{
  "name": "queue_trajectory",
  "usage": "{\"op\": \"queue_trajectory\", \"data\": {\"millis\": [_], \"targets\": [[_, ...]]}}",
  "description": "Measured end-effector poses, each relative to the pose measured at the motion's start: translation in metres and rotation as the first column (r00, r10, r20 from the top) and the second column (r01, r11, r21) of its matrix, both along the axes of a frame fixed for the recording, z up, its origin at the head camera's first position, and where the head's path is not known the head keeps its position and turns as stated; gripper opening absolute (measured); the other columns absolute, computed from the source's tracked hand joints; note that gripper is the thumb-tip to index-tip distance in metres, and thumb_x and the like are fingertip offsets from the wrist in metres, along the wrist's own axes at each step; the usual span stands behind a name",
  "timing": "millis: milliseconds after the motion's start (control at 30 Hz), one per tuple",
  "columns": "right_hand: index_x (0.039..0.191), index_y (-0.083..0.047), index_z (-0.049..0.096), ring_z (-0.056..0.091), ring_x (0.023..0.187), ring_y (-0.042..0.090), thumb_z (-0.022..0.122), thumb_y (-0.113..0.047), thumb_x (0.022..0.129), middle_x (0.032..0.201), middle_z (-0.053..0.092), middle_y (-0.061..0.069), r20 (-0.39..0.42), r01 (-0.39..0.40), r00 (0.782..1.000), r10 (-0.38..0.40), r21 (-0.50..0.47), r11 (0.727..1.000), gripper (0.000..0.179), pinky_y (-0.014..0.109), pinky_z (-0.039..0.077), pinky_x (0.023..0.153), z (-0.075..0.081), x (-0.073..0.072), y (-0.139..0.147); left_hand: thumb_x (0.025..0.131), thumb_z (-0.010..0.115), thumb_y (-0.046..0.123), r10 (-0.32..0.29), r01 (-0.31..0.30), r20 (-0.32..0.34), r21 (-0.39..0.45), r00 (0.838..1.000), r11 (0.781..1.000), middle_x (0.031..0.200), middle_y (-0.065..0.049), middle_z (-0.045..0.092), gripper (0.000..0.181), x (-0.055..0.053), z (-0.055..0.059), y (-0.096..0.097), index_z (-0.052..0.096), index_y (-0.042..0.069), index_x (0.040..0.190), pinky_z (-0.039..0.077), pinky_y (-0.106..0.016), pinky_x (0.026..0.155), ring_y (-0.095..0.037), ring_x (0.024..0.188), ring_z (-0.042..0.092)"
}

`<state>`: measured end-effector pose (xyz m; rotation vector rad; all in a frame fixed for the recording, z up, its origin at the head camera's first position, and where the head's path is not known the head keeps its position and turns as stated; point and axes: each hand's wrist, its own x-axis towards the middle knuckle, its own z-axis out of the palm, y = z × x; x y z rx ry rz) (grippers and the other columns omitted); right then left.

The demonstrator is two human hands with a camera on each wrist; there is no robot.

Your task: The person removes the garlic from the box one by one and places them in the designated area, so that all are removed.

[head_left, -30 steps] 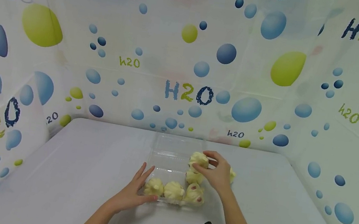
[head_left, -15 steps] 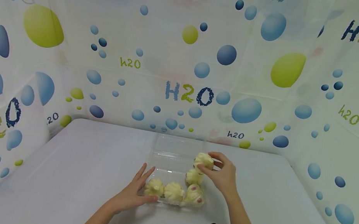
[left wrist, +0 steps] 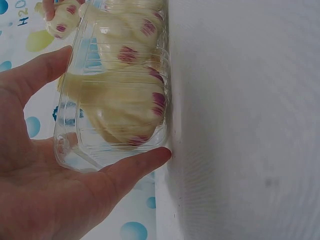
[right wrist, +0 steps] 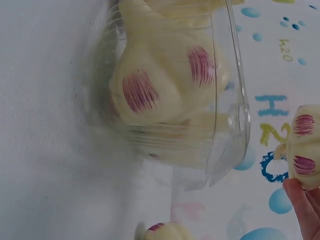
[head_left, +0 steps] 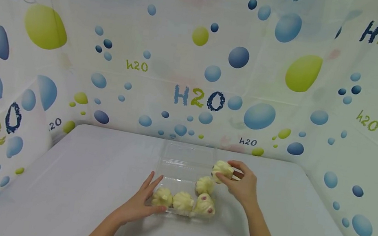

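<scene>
Nearest, the left hand [head_left: 139,205], fingers spread, touched the clear container [left wrist: 67,145], in which four garlic bulbs [head_left: 183,201] sat. Farther back, the right hand [head_left: 243,185] pinched another pale bulb [head_left: 221,170], raised just beside the open lid [head_left: 186,157]; beyond that rose a bubble-patterned backdrop [head_left: 171,41].

left hand [head_left: 139,205] splayed, right hand [head_left: 243,184] — seemingly pinching

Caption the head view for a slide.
Left hand touches an open clear box of pale bulbs; right hand pinches another bulb.
</scene>
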<state>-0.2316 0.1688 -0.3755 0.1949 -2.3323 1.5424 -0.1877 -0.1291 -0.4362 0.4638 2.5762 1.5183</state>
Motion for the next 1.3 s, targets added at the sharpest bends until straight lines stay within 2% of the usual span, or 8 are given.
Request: {"op": "queue_trajectory", "data": {"millis": [233,967,1300], "targets": [[0.107,-0.005,0.061,0.062,0.097,0.027,0.081,-0.023,0.068,0.11,0.059,0.01,-0.03,0.016,0.999,-0.015,0.027,1.0,0.047,0.031,0.052,0.074,0.0,0.002,0.009,0.079,0.071,0.032,0.0,0.0,-0.003,0.0,1.0,1.0,0.152,-0.013,-0.008,0.087,0.0,-0.001,0.0,0.019,0.022,0.147,0.023,-0.066,0.095,-0.048,0.126,0.03],[0.107,-0.001,0.06,0.063,0.09,0.029,0.08,-0.022,0.07,0.107,0.059,0.013,-0.071,0.085,0.994,-0.082,0.034,0.996,0.046,0.02,0.051,0.071,-0.001,0.001,0.035,0.078,0.071,0.034,0.002,-0.002,-0.01,-0.004,1.0,1.0,0.152,-0.014,-0.008,0.088,-0.001,0.0,0.0,0.018,0.02,0.147,0.023,-0.065,0.096,-0.048,0.126,0.029],[0.112,-0.001,0.059,0.062,0.094,0.032,0.079,-0.021,0.072,0.112,0.058,0.015,-0.081,0.123,0.99,-0.119,0.047,0.991,0.049,0.022,0.05,0.074,-0.006,0.0,0.048,0.079,0.071,0.033,-0.004,0.004,-0.008,0.002,1.0,1.0,0.152,-0.014,-0.008,0.088,-0.001,-0.001,0.0,0.018,0.021,0.147,0.024,-0.064,0.096,-0.048,0.126,0.029]]}}
